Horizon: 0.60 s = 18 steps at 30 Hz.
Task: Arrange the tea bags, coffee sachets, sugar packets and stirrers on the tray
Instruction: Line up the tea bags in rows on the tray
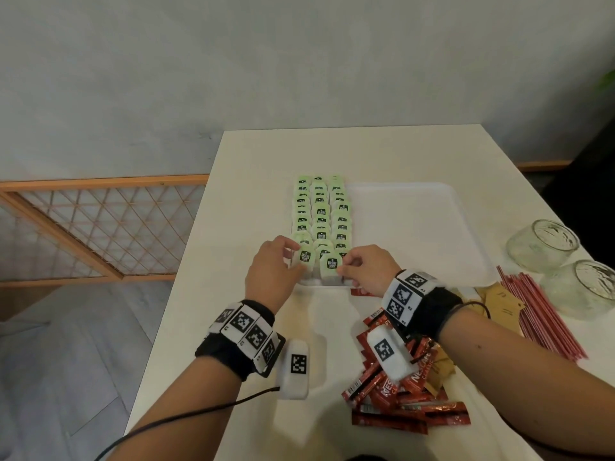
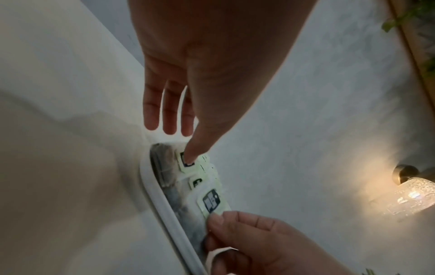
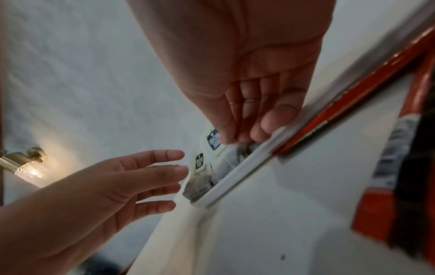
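Sugar packets half under right wrist (labels unreadable), stirrers' far ends blurred

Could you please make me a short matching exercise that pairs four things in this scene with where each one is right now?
Things:
1. tea bags
2. coffee sachets
3. stirrers
4. glass jars

Places:
A. loose pile on the table near the right forearm
B. rows along the left side of the tray
C. beyond the tray's right side, at the table's right edge
D. bundle lying flat on the table, off the tray's near right corner

Pairs: 1-B, 2-A, 3-D, 4-C
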Motion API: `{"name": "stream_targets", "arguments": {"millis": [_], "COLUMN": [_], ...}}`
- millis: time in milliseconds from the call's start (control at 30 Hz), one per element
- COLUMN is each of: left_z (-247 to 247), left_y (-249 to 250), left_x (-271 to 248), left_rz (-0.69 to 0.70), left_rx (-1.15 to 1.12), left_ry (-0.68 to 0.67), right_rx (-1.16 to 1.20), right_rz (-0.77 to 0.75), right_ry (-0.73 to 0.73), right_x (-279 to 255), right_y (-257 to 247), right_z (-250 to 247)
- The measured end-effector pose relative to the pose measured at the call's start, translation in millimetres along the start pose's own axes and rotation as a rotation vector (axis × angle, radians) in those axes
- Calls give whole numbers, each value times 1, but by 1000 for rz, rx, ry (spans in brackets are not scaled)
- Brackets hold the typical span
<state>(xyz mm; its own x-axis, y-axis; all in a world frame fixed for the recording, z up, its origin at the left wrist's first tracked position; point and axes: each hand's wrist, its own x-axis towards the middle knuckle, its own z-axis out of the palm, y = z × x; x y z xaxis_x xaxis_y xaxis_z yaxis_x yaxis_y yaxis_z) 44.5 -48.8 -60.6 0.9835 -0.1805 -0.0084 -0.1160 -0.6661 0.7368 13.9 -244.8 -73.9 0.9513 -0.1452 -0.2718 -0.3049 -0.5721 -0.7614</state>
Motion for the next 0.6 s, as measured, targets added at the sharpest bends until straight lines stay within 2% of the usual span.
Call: {"name": "stream_targets", "arguments": {"millis": [133,400,500,600], "left_z": [2,7,4,5], "left_y": [-10,-5,-4,-1], "left_x": [4,0,0,1], "left_rz": [-14,-104,-70,21], "left_rx": [91,206,205,179], "left_ry": [-85,-62,-72,-96], "right_rx": [-54,-103,-61,-66], "right_rz": [-36,-44,-32,16], "right_ry": [46,43,76,124], "right_x": [1,1,0,0], "right_y": [-3,-6,-1,7], "right_z": [3,9,2,-10]}}
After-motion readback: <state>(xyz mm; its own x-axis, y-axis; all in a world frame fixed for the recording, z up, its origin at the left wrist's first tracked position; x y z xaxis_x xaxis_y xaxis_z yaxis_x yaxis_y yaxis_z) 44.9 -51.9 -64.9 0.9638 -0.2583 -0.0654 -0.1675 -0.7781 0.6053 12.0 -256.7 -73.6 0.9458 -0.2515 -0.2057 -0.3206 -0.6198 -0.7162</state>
